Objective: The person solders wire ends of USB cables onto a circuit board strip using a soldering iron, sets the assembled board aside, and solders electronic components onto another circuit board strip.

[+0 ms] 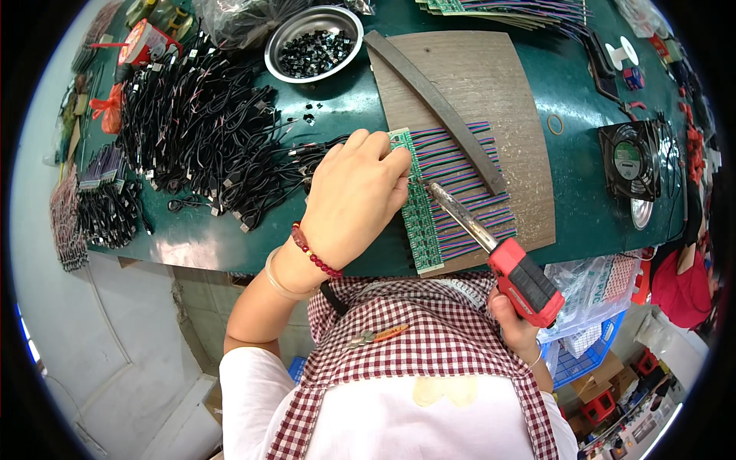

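Note:
My left hand (356, 199) is closed, its fingers bent down at the upper left edge of a green circuit board panel (422, 222). The fingertips and whatever they pinch are hidden beneath the hand. Black cables (303, 157) run up to its far side. In my right hand (515, 326) is a red and black soldering iron (525, 284), its metal tip touching or just above the panel near its upper middle. Rows of coloured wires (468, 222) extend rightward from the panel. Across them lies a long grey bar (441, 107), on a brown wooden board (529, 153).
A big heap of black cables (199, 123) covers the table's left side. Behind stands a metal bowl (314, 46) of small black parts. At right are a black fan (629, 161), a rubber band (555, 124) and a white spool (622, 54). More wired boards (491, 8) lie far back.

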Action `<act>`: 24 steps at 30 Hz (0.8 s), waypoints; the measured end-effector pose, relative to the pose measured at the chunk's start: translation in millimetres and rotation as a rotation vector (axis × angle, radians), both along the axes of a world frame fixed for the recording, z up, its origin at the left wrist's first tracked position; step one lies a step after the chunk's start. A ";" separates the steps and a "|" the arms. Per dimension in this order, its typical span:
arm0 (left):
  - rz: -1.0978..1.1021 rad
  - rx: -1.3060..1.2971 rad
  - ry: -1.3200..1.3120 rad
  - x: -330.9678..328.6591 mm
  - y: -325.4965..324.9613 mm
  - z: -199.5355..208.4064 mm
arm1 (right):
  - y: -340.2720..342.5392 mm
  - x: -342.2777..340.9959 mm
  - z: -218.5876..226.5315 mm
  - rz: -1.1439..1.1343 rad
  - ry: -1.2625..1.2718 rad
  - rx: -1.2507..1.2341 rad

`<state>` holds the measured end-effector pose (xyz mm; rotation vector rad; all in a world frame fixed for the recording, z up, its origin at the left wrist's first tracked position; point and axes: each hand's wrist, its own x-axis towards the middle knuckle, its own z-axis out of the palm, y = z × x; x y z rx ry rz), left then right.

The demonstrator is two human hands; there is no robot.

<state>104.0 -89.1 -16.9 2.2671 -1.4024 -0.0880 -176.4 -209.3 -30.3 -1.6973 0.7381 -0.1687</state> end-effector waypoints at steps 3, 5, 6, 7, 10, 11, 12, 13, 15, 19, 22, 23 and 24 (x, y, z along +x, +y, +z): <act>-0.040 0.002 -0.024 1.6 -3.5 -1.6 | 0.9 2.0 2.0 0.007 0.048 -0.007; -0.041 0.009 -0.031 1.4 -3.1 1.4 | 0.9 1.9 2.8 0.016 0.073 -0.003; -0.044 0.015 -0.036 1.2 -2.9 2.5 | 0.1 0.3 2.0 0.034 0.078 -0.020; -0.043 0.015 -0.036 1.0 -2.9 2.3 | -0.1 -1.1 0.9 0.051 0.084 -0.040; -0.043 0.020 -0.056 0.8 -3.4 1.5 | 2.3 -5.2 -2.4 -0.021 0.017 -0.007; -0.045 0.032 -0.058 1.1 -4.1 1.2 | 2.3 -5.7 -2.7 -0.022 0.018 -0.008; -0.047 0.044 -0.059 1.3 -4.6 0.6 | 2.2 -6.0 -2.9 -0.037 0.009 -0.002; -0.046 0.044 -0.060 0.8 -4.8 1.4 | 1.8 -6.9 -2.6 -0.051 -0.003 0.005; -0.045 0.055 -0.071 -0.2 -4.9 2.9 | 0.8 -9.6 -4.5 -0.040 0.007 0.005; -0.036 0.054 -0.074 -1.7 -5.7 3.0 | 0.6 -4.1 -1.1 0.020 0.006 -0.010; -0.032 0.065 -0.085 -1.9 -6.9 3.6 | 3.5 3.4 4.2 0.012 0.074 0.008; -0.037 0.066 -0.097 -1.8 -7.1 3.7 | 3.3 3.4 4.3 0.013 0.073 0.008; -0.043 0.067 -0.110 -1.8 -7.4 3.8 | 3.2 3.2 4.3 0.011 0.068 0.004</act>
